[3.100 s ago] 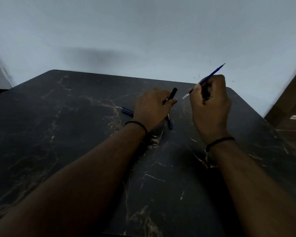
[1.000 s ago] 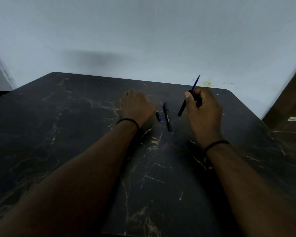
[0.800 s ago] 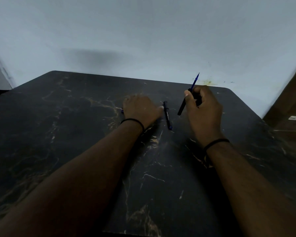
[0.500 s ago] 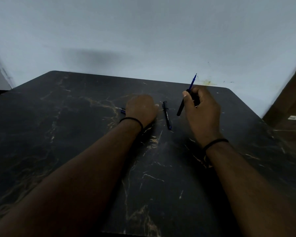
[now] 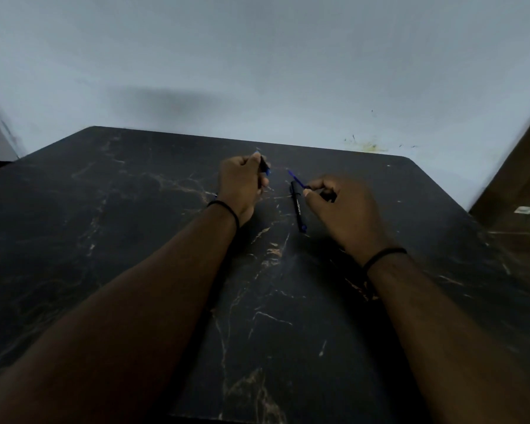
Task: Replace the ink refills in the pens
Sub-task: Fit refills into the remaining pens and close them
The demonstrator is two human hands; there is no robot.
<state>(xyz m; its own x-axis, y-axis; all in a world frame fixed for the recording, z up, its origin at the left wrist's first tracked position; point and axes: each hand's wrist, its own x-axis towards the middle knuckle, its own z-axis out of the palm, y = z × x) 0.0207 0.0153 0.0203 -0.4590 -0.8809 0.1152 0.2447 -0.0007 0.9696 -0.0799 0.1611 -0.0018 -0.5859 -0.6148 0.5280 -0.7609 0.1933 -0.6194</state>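
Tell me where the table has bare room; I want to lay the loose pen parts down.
Bare marble table lies left of the left hand, and more beyond the right hand toward the right edge. It is crowded between the hands, where the black pen lies.

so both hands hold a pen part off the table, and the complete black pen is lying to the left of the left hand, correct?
Not quite. The head view shows the black pen lying on the table between the hands, just beside the right hand, not left of the left hand. Both hands do hold pen parts off the table.
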